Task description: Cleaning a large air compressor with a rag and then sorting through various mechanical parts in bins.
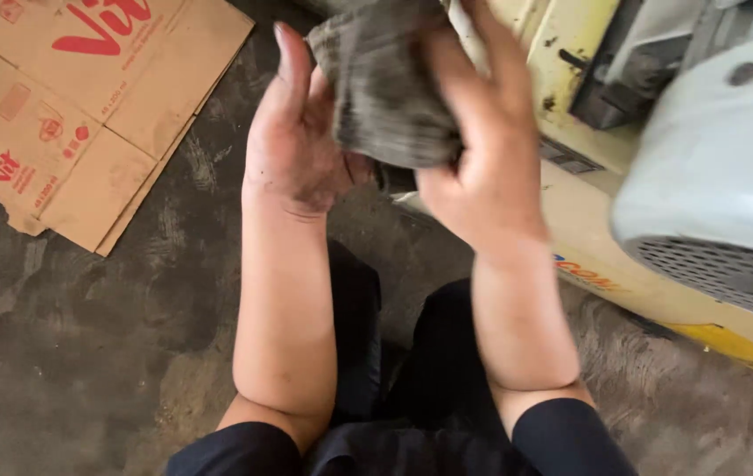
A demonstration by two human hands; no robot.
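Note:
A dirty grey rag (pixel 385 88) is bunched between both my hands near the top of the head view. My right hand (pixel 482 150) is closed around the rag's right side, fingers curled over it. My left hand (pixel 293 132) is grimy, palm toward the rag, fingers stretched upward and pressed against its left side. Both forearms are bare, and my dark trousers show below them.
A flattened brown cardboard box (pixel 68 106) lies on the stained concrete floor (pixel 85 353) at the upper left. A yellow machine frame (pixel 588 256) with a pale grey motor housing (pixel 720 159) and vent grille stands at the right, close to my right hand.

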